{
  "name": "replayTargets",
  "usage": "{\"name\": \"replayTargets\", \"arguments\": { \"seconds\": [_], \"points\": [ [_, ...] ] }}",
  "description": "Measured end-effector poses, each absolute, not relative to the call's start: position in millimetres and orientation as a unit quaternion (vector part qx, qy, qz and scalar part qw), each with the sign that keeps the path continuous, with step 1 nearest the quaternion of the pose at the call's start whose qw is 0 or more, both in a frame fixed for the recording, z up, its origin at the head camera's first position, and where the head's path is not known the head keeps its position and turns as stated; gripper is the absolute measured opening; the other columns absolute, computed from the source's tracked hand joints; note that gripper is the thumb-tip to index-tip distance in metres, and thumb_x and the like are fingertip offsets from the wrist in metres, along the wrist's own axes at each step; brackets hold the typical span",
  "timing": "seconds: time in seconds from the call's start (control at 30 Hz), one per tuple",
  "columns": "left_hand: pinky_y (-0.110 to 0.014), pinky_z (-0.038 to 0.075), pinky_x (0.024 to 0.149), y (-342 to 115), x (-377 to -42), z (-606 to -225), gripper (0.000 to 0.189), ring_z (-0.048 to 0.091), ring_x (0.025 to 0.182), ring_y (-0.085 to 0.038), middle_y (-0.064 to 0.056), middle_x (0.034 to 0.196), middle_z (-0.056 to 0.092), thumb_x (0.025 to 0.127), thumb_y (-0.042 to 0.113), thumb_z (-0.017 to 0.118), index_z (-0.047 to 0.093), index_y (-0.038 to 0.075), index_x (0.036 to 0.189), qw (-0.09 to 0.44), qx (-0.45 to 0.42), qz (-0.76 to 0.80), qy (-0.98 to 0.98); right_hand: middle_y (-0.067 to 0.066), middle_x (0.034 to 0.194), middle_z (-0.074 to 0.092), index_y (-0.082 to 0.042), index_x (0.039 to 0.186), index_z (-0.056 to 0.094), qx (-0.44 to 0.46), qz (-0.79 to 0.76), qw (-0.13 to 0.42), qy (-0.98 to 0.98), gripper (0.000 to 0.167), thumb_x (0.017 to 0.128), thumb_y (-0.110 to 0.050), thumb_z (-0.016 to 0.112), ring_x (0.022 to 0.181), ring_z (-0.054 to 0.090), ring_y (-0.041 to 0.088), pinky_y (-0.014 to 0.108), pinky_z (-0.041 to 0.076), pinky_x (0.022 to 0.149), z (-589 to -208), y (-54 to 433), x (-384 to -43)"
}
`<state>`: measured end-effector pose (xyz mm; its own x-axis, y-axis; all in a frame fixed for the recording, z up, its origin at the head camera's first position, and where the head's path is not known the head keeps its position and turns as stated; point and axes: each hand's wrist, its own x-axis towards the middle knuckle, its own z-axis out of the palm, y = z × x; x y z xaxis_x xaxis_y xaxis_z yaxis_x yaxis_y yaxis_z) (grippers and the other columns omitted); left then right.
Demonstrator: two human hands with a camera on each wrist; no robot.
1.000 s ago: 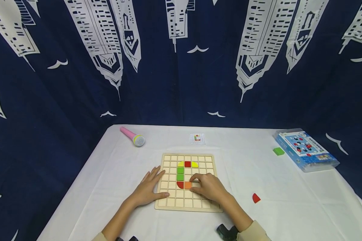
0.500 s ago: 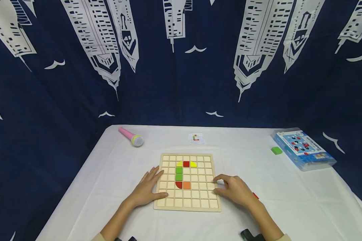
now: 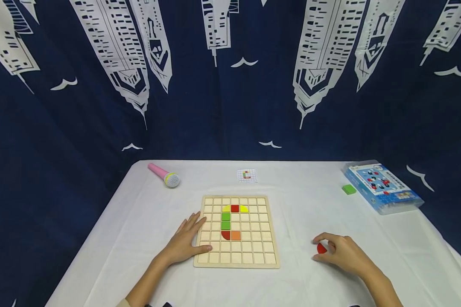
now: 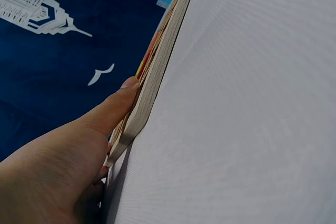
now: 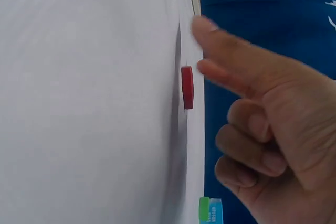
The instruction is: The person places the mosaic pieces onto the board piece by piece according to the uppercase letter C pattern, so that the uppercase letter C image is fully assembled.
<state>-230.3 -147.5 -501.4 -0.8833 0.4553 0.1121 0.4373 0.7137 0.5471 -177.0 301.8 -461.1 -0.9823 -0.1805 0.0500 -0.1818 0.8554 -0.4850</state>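
Note:
A wooden grid board [image 3: 258, 247] lies flat on the white table. In its cells sit two yellow pieces, a red square [image 3: 235, 208], two green squares [image 3: 225, 221], a dark red quarter-round [image 3: 225, 235] and an orange square [image 3: 235, 235]. My left hand [image 3: 183, 244] rests at the board's left edge, thumb over the near-left corner. To the right of the board, my right hand [image 3: 345, 254] hovers with thumb and index finger spread around a loose red quarter-round piece [image 3: 321, 248]. That red piece [image 5: 187, 87] lies on the cloth, apart from the fingertips in the right wrist view.
A small card [image 3: 247, 175] with a printed grid pattern lies behind the board. At the back left is a pink toy microphone [image 3: 163, 175]. A blue boxed set [image 3: 382, 186] is at the right, a green piece [image 3: 348, 189] beside it.
My right hand has left the orange square and moved right to the loose red piece. The left hand stays on the board; the head view has shifted slightly.

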Motion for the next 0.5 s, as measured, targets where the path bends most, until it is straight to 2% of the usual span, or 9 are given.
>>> {"name": "replayTargets", "arguments": {
  "seconds": [0.27,0.5],
  "points": [
    [-0.044,0.005,0.112,-146.8,-229.9,-501.5,0.093,0.008,0.140,-0.026,-0.011,0.153,0.014,0.076,0.061,0.063,0.029,0.010,0.145,0.012,0.240,0.297,0.924,-0.007,0.055,0.036,-0.020,0.098,0.066,0.078,0.218,0.013,-0.973,0.040,0.066,-0.040,0.080,0.048,0.026,0.005,0.021,0.023,0.043,-464.1,309.3,-174.7],
    [-0.039,0.002,0.112,-147.3,-230.3,-501.5,0.094,0.005,0.140,-0.022,-0.007,0.153,0.012,0.075,0.063,0.062,0.027,0.013,0.146,0.021,0.236,0.294,0.926,-0.007,0.054,0.036,-0.019,0.096,0.065,0.065,0.214,0.031,-0.974,0.040,0.066,-0.039,0.081,0.048,0.027,0.005,0.022,0.023,0.043,-467.8,312.7,-175.4]
  ]
}}
